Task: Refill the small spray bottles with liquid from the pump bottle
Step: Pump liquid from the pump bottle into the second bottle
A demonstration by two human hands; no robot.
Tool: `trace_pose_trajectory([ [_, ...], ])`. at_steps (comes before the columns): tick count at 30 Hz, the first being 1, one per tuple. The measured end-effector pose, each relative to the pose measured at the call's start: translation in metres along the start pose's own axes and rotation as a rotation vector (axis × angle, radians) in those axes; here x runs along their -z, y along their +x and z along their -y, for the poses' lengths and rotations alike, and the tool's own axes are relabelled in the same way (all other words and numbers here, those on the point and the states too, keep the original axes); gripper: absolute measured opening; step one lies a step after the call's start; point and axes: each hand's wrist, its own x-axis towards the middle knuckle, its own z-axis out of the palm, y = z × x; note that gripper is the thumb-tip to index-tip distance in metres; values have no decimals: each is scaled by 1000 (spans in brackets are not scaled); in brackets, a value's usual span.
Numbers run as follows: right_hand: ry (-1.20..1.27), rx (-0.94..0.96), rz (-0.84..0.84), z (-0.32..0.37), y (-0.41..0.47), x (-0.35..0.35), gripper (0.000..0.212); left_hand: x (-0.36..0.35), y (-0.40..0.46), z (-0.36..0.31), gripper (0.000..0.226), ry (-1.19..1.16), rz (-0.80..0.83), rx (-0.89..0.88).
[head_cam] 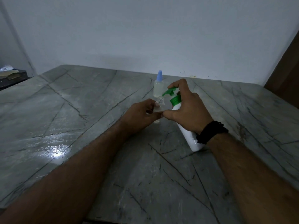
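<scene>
Two spray bottles, one pump bottle [186, 126] on table [80, 110]. Left hand [139, 117] pinched the open bottle [159, 105] just left of pump bottle; right hand [186, 109] wrapped the tilted pump bottle, index finger on green pump [169, 92], spout over the opening. Capped bottle [158, 85] stood just behind.

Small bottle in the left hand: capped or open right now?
Open. The small clear bottle shows a bare threaded neck with no cap, and the green pump spout points down at its mouth.
</scene>
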Motion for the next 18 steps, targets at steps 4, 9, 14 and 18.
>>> trace_pose_trajectory([
  [4, -4, 3, -2, 0, -1, 1, 73, -1, 1, 0, 42, 3, -2, 13],
  [9, 6, 1, 39, 1, 0, 0, 67, 0, -1, 0, 40, -3, -14, -11],
  [14, -15, 0, 5, 2, -1, 1, 69, -1, 0, 0, 41, -16, -11, 0],
  [18, -16, 7, 8, 2, -1, 2, 70, -2, 0, 1, 40, -26, -9, 3],
])
